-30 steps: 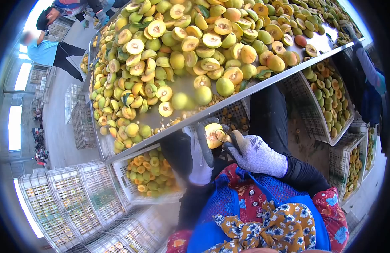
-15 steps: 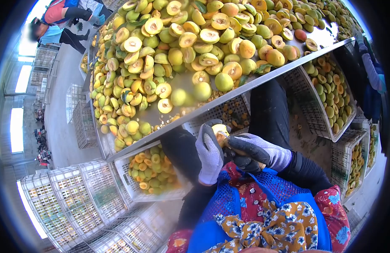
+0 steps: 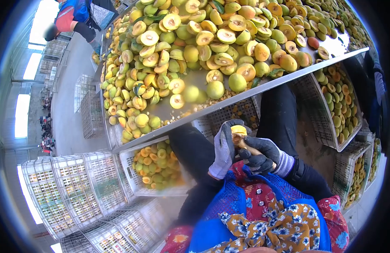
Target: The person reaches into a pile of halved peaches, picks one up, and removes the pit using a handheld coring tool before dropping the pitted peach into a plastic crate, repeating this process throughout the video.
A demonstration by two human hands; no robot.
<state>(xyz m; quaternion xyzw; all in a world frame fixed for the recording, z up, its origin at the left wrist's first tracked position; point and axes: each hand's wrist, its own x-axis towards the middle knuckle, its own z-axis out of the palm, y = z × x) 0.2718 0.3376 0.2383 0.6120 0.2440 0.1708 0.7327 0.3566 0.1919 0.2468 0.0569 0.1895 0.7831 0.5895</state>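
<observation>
Both hands wear grey-and-black gloves and meet over my lap, below the metal table's edge. My left hand point(image 3: 225, 147) is closed round a yellow fruit half point(image 3: 239, 130), cut side showing. In my right hand point(image 3: 265, 155), the fingers are wrapped round a tool with a light wooden handle point(image 3: 250, 147), its tip against the fruit. The tool's working end is hidden by the fruit and fingers. Beyond the hands, many halved and whole yellow-green fruits point(image 3: 190, 54) are heaped on the metal table point(image 3: 195, 114).
A white crate of fruit point(image 3: 134, 185) stands left of my legs, and another point(image 3: 344, 145) at the right. Stacked empty-looking crates point(image 3: 73, 189) are at the lower left. Under the table is a crate with scraps point(image 3: 207, 126). A person point(image 3: 73, 17) bends at the upper left; another's sleeve shows at right.
The view has shifted, so the table and crates appear further right. My right hand has turned, and the tool's handle now shows more clearly. The person at the upper left has moved.
</observation>
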